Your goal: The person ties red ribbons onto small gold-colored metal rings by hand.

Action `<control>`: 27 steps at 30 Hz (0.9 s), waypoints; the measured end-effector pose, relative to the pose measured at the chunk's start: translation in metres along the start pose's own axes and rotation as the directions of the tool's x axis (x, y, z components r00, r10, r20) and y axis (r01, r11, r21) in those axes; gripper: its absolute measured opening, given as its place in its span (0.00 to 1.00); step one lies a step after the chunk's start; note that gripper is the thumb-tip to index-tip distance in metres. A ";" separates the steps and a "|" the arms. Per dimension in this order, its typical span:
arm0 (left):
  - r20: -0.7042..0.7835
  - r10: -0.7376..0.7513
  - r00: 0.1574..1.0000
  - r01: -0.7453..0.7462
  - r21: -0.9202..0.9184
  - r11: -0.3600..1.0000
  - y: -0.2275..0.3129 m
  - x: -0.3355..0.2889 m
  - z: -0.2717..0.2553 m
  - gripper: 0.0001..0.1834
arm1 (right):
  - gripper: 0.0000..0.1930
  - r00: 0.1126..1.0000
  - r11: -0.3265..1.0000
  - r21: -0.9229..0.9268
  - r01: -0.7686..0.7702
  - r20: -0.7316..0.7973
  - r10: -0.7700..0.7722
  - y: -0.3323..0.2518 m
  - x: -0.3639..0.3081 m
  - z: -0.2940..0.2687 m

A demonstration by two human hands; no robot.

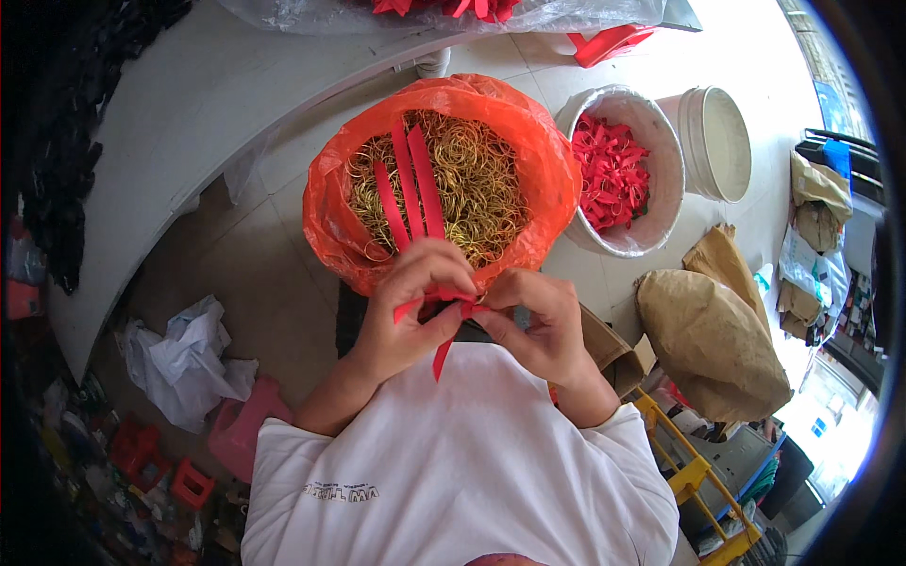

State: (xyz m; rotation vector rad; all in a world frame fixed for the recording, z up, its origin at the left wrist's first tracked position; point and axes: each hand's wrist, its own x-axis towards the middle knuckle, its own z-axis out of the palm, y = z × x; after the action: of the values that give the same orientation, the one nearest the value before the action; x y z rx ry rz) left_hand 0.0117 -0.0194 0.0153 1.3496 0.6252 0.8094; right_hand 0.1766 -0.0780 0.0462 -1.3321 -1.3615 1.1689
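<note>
Left hand (415, 294) and right hand (540, 316): grip pinches flat red ribbon (428, 189), apparently for control. Orange plastic bag (327, 209) of thin gold loops (477, 179) sits near, likely for reach.

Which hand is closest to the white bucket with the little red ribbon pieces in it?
Right. The right hand is below and left of the white bucket in the picture; the left hand, holding red ribbons, is farther left.

The white table (212, 108) bears a black heap (58, 179) along its left edge, clear plastic (590, 17) toward its right.
</note>
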 end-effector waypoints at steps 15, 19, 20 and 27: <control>-0.284 -0.003 0.959 0.024 0.069 0.997 0.016 0.000 0.007 0.08 | 0.07 0.937 0.993 0.054 0.101 -0.342 -0.076 0.005 -0.004 0.004; -0.076 0.057 0.995 -0.048 0.113 0.992 0.009 0.001 0.003 0.08 | 0.08 0.941 0.970 -0.192 0.151 -0.273 -0.200 -0.001 0.003 0.003; -0.077 0.058 0.995 -0.049 0.113 0.992 0.008 0.000 0.003 0.08 | 0.08 0.941 0.969 -0.192 0.152 -0.272 -0.202 0.001 0.004 0.002; 0.074 -0.200 0.977 0.201 -0.626 0.754 0.007 -0.012 0.003 0.06 | 0.13 0.995 0.996 0.031 0.085 -0.061 -0.083 0.018 0.000 0.000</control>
State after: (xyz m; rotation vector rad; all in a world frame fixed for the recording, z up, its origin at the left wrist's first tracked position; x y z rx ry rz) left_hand 0.0063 -0.0303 0.0219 0.6479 0.4253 0.7476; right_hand 0.1801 -0.0781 0.0287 -1.2639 -1.3367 1.0828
